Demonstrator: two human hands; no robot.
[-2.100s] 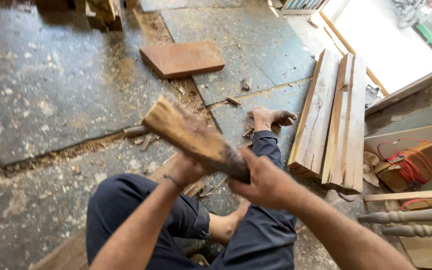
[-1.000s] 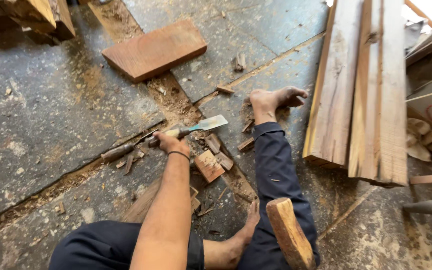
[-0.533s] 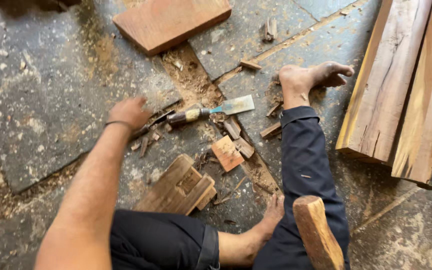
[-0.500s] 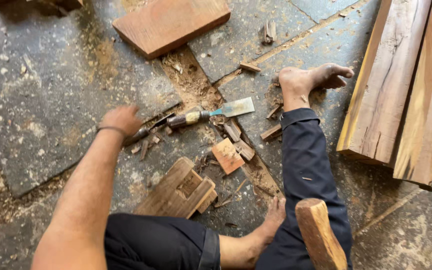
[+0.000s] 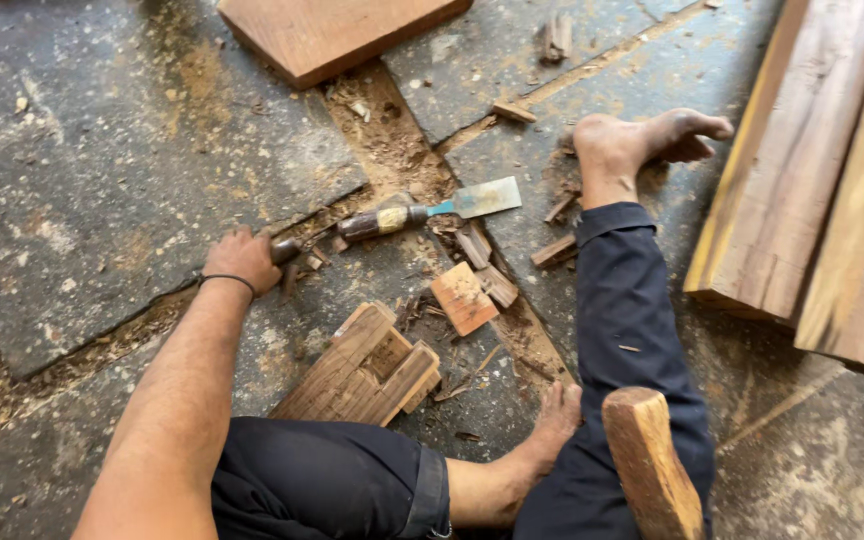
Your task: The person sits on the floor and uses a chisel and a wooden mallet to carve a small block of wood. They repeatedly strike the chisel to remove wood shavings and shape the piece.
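The left hand [image 5: 242, 260], which was open above the floor a moment ago, now closes around the dark handle of a small tool [image 5: 287, 250] lying in the floor crack, just left of the chisel [image 5: 427, 210], while the right hand is out of sight.

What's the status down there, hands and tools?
Left hand closed on a dark tool handle on the floor. Right hand out of view. Chisel lying just beyond, untouched. Wood scraps scattered nearby.
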